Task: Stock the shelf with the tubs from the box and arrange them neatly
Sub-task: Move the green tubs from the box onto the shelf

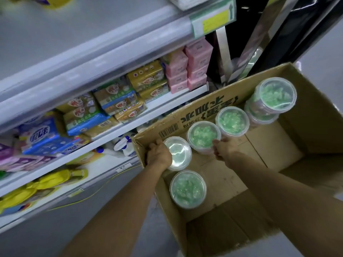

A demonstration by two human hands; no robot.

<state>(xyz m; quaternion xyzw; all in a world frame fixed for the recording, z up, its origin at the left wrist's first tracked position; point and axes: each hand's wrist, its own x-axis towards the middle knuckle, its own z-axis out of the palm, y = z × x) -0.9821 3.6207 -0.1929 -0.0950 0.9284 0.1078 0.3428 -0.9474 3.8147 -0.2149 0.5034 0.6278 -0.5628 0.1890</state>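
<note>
Your left hand (159, 154) clasps the glare-washed tub (179, 153); right hand (223, 148) seemingly grips the green-filled tub (203, 136) just beyond it, both upright.

Upside-down "不加水" on box flap (202, 108)

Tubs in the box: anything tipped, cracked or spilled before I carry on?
Nothing spilled or cracked shows. The far tub sits stacked on another, slightly offset; the others stand single on the box floor. Left hand and right hand each grip a tub.
</note>
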